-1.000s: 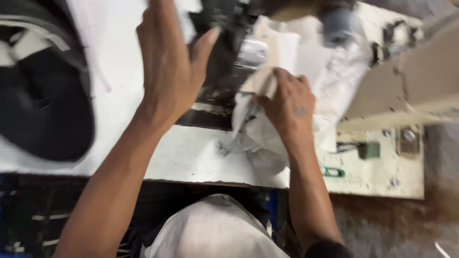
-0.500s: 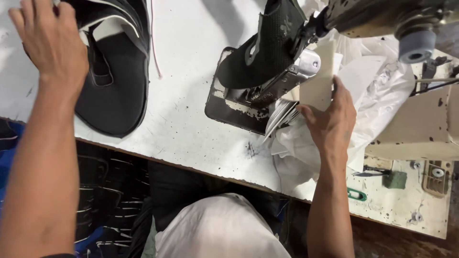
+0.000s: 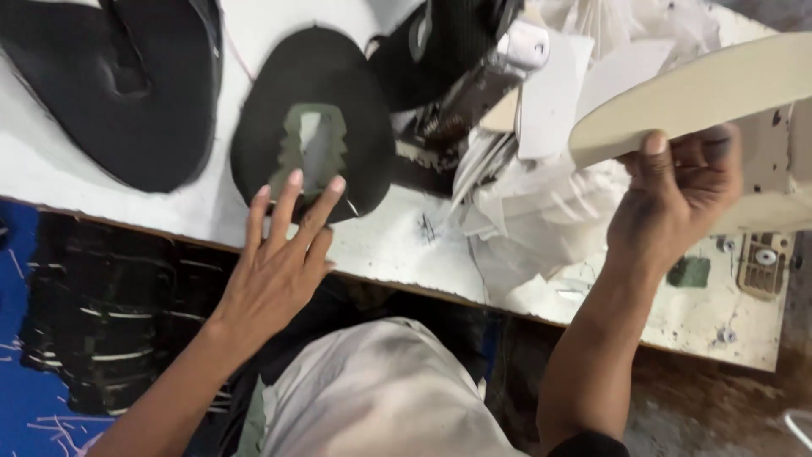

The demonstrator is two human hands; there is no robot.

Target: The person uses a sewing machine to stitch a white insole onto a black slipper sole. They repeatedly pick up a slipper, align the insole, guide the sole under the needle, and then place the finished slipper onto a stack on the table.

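Observation:
My left hand [image 3: 283,258] is flat with fingers spread, its fingertips resting on the near edge of a black shoe upper piece [image 3: 313,93] that has a grey-green tongue patch [image 3: 311,148] in its middle. The piece lies on the white worktable [image 3: 397,245]. My right hand [image 3: 677,199] grips a cream-coloured flat insole piece [image 3: 702,89] and holds it up above the table at the right. Between the hands stands the black post of a sewing machine [image 3: 461,63] with a metal head.
A stack of black shoe uppers [image 3: 118,85] lies at the table's left. White paper and fabric scraps [image 3: 541,195] are heaped under the machine. A metal fitting [image 3: 764,262] sits at the right edge. Black and blue material [image 3: 85,322] hangs below the table front.
My left hand came from the far left pile to the middle, and a black upper piece now lies under its fingertips. My right hand lifted from the white scraps holding the cream insole.

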